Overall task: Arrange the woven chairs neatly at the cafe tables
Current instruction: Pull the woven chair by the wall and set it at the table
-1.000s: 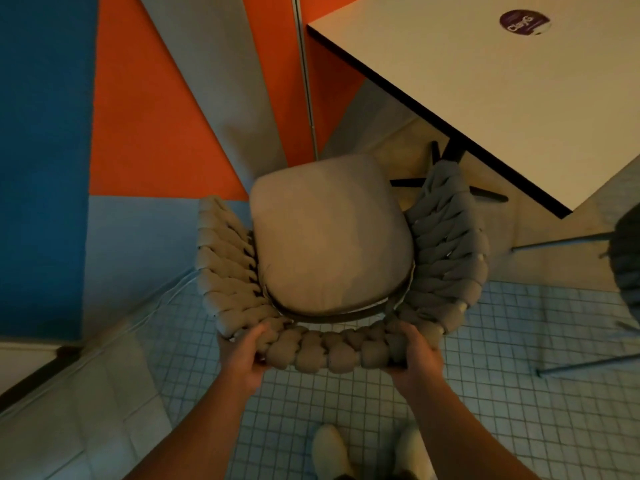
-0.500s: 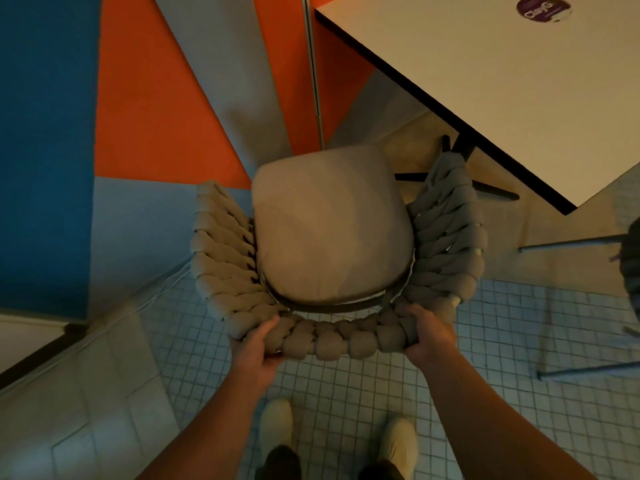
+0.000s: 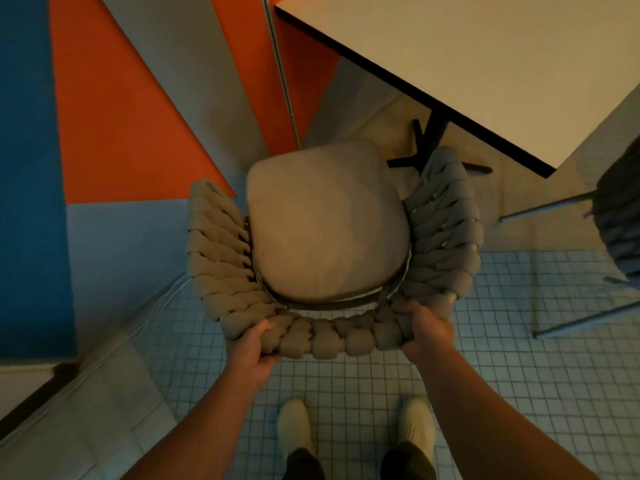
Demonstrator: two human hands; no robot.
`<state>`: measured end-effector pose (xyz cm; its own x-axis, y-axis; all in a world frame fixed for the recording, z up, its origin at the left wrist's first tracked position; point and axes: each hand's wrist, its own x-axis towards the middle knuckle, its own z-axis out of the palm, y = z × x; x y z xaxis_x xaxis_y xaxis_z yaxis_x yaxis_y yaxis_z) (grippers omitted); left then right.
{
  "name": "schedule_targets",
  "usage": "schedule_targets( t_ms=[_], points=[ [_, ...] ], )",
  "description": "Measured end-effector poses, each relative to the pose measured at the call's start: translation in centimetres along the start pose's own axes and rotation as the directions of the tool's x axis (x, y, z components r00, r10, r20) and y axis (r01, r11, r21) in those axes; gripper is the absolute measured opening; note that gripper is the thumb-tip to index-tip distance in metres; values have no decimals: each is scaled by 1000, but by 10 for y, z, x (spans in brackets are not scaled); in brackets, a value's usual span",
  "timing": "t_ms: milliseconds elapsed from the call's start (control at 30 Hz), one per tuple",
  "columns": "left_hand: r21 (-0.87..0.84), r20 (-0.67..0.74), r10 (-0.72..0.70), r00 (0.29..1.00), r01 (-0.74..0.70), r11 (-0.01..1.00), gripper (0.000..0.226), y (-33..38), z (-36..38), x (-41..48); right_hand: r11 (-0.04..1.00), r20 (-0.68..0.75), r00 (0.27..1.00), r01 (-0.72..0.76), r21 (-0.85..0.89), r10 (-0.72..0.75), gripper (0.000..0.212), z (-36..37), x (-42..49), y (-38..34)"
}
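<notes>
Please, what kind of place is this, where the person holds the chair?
Most likely a cafe seating area. A woven chair with a cushion is beside a pedestal table, a second chair shows at the right edge, and the floor has small tiles below an orange and blue wall.

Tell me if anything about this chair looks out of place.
The woven chair sits askew: its seat points at the painted wall, beside the table corner rather than squared to an edge. The left hand and right hand grip its backrest. No damage shows.
</notes>
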<state>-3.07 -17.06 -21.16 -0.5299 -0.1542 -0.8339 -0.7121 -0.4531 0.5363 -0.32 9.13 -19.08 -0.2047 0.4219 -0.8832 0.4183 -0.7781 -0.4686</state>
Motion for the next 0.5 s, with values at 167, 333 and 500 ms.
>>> schedule_targets(
  t_ms=[167, 333, 500],
  points=[
    [65, 14, 25, 1000, -26, 998, 52, 22, -10, 17, 994, -38, 999, 25, 107, -21, 42, 6, -11, 23],
    [100, 82, 33, 996, -41, 994, 49, 40, -16, 26, 986, -77, 996, 48, 159, -36, 21, 11, -17, 42],
    [168, 87, 36, 996, -50, 984, 52, 60, -26, 37, 973, -95, 995, 53, 223, -32, 32, 19, -32, 64]
  ],
)
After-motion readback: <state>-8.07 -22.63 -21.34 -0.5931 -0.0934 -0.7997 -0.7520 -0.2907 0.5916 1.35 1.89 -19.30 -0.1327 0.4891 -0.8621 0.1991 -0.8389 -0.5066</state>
